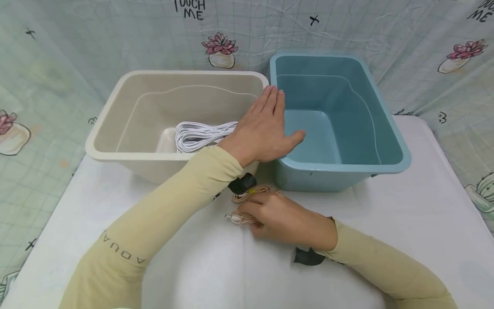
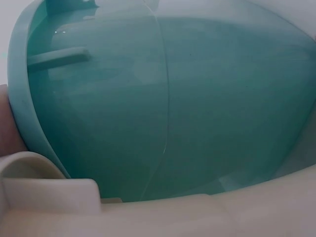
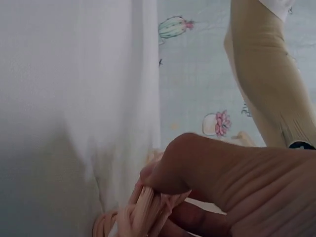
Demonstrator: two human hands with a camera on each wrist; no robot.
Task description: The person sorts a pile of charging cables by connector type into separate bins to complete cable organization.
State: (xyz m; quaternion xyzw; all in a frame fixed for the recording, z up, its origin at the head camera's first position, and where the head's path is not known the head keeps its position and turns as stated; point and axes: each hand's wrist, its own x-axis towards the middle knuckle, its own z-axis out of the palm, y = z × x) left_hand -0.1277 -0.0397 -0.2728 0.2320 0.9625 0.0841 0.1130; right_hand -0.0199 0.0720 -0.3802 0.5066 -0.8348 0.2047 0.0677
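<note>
My left hand (image 1: pixel 266 128) lies with its fingers straight and thumb spread across the neighbouring rims of a cream bin (image 1: pixel 115 155) and a blue bin (image 1: pixel 343 168). Inside the cream bin is a bundle of white cable (image 1: pixel 197 136), partly hidden by that hand. My right hand (image 1: pixel 281 216) pinches a coiled pinkish-beige cable (image 1: pixel 241 219) low over the white table, its metal plug end sticking out to the left. The right wrist view shows this cable (image 3: pixel 143 212) under the thumb. Just behind it is another beige coil (image 1: pixel 252 194) with a yellow tie.
Both bins stand side by side at the back of the white-covered table (image 1: pixel 200 266). A printed curtain (image 1: pixel 154 34) hangs behind them. Black wrist cameras sit under both forearms, the left one (image 1: pixel 242 183) close above the beige coil. The left wrist view is filled by the bins' walls.
</note>
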